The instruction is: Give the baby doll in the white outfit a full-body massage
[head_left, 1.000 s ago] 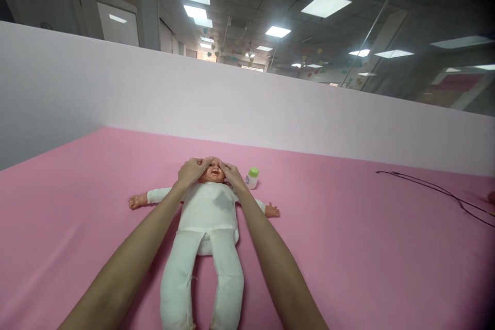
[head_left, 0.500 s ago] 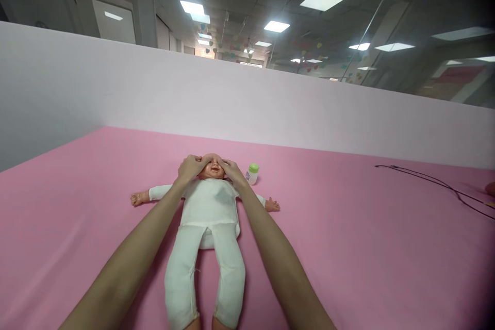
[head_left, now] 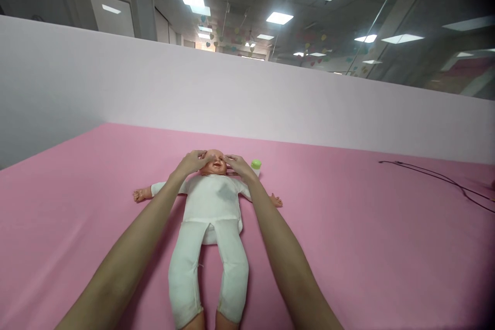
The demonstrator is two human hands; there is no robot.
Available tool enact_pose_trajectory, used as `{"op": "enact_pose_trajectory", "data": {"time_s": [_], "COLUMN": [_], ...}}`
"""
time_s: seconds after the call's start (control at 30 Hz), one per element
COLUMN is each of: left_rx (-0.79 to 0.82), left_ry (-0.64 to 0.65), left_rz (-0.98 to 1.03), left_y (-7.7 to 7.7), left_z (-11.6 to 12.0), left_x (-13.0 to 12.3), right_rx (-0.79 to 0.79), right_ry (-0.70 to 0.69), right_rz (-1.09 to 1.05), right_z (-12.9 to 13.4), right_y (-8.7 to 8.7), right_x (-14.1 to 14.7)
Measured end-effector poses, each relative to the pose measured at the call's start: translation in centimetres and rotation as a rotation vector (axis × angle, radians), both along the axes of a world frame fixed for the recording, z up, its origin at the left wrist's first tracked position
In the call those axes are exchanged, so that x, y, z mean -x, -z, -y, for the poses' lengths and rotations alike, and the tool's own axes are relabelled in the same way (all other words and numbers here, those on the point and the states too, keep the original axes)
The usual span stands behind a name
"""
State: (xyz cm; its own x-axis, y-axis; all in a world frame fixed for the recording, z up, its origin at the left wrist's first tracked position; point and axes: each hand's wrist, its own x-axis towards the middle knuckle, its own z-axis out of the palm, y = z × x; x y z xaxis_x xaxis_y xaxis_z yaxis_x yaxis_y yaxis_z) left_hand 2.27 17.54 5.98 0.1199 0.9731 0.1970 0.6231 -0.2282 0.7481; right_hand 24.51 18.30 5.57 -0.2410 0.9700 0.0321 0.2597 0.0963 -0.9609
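A pink surface (head_left: 348, 247) spreads before me, with a doll (head_left: 212, 198) in white lying face up on it, legs toward me. A thin black cable (head_left: 433, 171) lies far right. My left hand (head_left: 190, 163) and right hand (head_left: 240, 166) flank the doll's head, apart, fingers loosely extended (left thumb across its face; right-hand contact, I can't tell). A green-capped bottle (head_left: 256, 164) stands just behind my right hand, partly hidden.

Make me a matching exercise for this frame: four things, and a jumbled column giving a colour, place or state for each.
Things:
1. doll
2. bottle
3. cable
4. left hand

Descriptions:
A. black, at the picture's right edge
B. against the side of the doll's head
C. on its back, in white clothing
D. green-topped, partly hidden

Pairs: 1-C, 2-D, 3-A, 4-B.
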Motion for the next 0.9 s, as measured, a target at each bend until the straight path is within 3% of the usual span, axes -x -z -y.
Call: {"op": "enact_pose_trajectory", "data": {"time_s": [0.17, 0.3, 0.5, 0.6, 0.77, 0.9], "left_rx": [0.002, -0.037, 0.036, -0.014, -0.071, -0.092], "left_ry": [0.219, 0.243, 0.380, 0.341, 0.164, 0.304], "left_rz": [-0.134, -0.140, -0.009, -0.045, -0.241, -0.153], "left_y": [-0.6, -0.4, -0.1, 0.0, 0.3, 0.3], "left_z": [0.2, -0.2, -0.7, -0.7, -0.5, -0.4], "left_x": [1.1, 1.8, 3.0, 2.7, 1.3, 2.1], "right_rx": [-0.092, -0.197, -0.150, -0.160, -0.225, -0.223], "right_ry": [-0.242, -0.273, -0.350, -0.344, -0.199, -0.233], "right_rz": [0.163, 0.248, 0.212, 0.260, 0.417, 0.381], "right_z": [0.7, 0.4, -0.5, -0.2, 0.4, -0.4], "right_y": [-1.5, -1.2, -0.6, -0.9, -1.2, -0.8], "right_x": [-0.7, -1.2, -2.6, -2.2, -0.7, -1.4]}}
